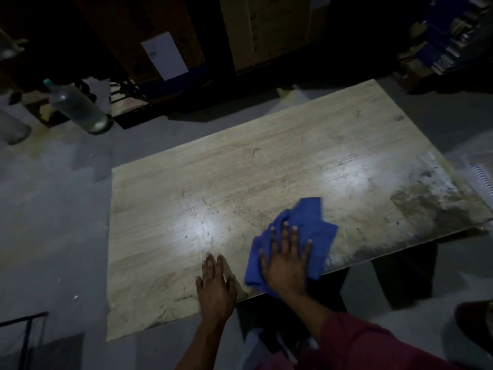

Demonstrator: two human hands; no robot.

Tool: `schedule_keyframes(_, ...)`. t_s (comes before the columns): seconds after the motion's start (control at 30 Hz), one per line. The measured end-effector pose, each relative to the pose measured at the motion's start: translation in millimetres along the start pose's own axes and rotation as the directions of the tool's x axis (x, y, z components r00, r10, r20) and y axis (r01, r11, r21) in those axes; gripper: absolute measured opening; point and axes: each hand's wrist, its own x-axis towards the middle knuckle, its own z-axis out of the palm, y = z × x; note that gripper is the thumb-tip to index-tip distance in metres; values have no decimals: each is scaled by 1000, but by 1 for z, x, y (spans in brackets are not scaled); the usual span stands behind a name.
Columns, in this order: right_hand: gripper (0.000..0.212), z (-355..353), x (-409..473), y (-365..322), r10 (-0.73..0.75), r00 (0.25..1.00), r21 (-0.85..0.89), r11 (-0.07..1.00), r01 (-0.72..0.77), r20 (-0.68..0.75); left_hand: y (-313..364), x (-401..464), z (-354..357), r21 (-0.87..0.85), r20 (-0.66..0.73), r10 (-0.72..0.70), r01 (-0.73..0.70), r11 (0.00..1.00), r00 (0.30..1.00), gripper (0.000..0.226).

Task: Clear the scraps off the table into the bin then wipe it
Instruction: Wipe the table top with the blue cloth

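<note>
The blue cloth (296, 236) is lying crumpled near the table's (240, 161) near edge, the right hand (286, 259) pressing it flat with fingers spread. The left hand (216, 285) is resting flat beside it at that edge, holding nothing.

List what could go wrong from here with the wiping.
1. The right hand presses flat on the blue cloth at the table's near edge; part of the cloth overhangs, so it may slip off.
2. The dark stained patch by the right corner looks untouched and could be missed or only smeared.
3. The left hand rests on the near edge; leaning on it might tip or shift the tabletop.
</note>
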Motion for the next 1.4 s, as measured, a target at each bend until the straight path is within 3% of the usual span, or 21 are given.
schedule_keyframes(0.07, 71, 7, -6, -14, -271, 961, -4, 963, 271, 48, -4, -6, 2, -38, 27, -3, 4, 999, 1000, 73)
schedule_keyframes(0.17, 64, 12, -3, -2, -611, 778, 12, 787, 616, 147, -12, -13, 3, -87, 36, 7, -4, 996, 999, 67)
schedule_keyframes(0.23, 65, 10, 3, 27, -756, 609, -19, 624, 781, 240, -16, -16, 4, -86, 38, 25, -21, 996, 999, 66)
schedule_keyframes(0.3, 67, 2, 10, 64, -807, 520, -75, 522, 850, 278, -17, -19, 3, -63, 43, 35, -32, 997, 998, 70)
schedule_keyframes(0.37, 68, -13, 16, 95, -763, 583, -106, 579, 808, 280, -17, -21, 3, -53, 46, 33, -30, 998, 998, 74)
schedule_keyframes(0.47, 68, -31, 13, 118, -575, 777, -106, 782, 614, 255, -14, -23, 2, -54, 49, 28, -25, 998, 998, 74)
schedule_keyframes(0.57, 67, -28, -3, 104, -155, 981, -97, 981, 167, 119, -11, -23, 0, -46, 37, 22, -20, 999, 999, 74)
schedule_keyframes(0.63, 69, -19, -11, 72, 143, 990, -62, 988, -142, 17, -13, -20, -6, -41, 1, 52, -52, 998, 999, 72)
schedule_keyframes(0.7, 73, -10, -14, 30, 293, 956, -2, 956, -293, -11, -20, -14, -18, -89, -39, 75, -78, 993, 996, 59)
schedule_keyframes(0.8, 76, 6, -17, -29, 264, 964, 36, 964, -265, 18, -31, 2, -44, -149, -22, 36, -39, 988, 999, 47)
schedule_keyframes(0.87, 77, 17, -24, -64, 100, 993, 18, 995, -102, 67, -45, 15, -57, -221, -44, 35, -44, 974, 998, 44)
schedule_keyframes(0.93, 76, 31, -32, -89, -156, 979, 44, 987, 152, 130, -64, 27, -65, -267, -74, 23, -42, 963, 997, 35)
schedule_keyframes(1.03, 71, 41, -37, -95, -559, 795, 69, 825, 560, 233, -95, 46, -70, -196, -91, 112, -128, 972, 989, 38)
schedule_keyframes(1.1, 68, 36, -31, -78, -715, 653, 23, 678, 734, 249, -112, 58, -73, -123, -67, 167, -174, 977, 984, 47)
schedule_keyframes(1.13, 68, 32, -26, -67, -741, 622, -4, 642, 767, 254, -118, 64, -75, -94, -56, 170, -175, 980, 984, 49)
schedule_keyframes(1.17, 68, 27, -20, -57, -737, 624, -35, 639, 769, 258, -123, 70, -77, -69, -58, 175, -178, 982, 983, 52)
schedule_keyframes(1.23, 71, 16, -10, -49, -615, 742, -97, 749, 656, 265, -136, 84, -79, -12, -86, 209, -210, 978, 974, 56)
schedule_keyframes(1.3, 77, 10, -2, -53, -333, 920, -162, 916, 368, 207, -139, 96, -88, 38, -109, 213, -210, 977, 971, 62)
schedule_keyframes(1.33, 79, 10, 3, -60, -164, 974, -178, 965, 191, 158, -140, 102, -92, 59, -100, 189, -184, 981, 977, 65)
schedule_keyframes(1.4, 82, 11, 10, -84, 80, 991, -156, 986, -64, 104, -139, 113, -98, 88, -36, 103, -99, 991, 994, 76)
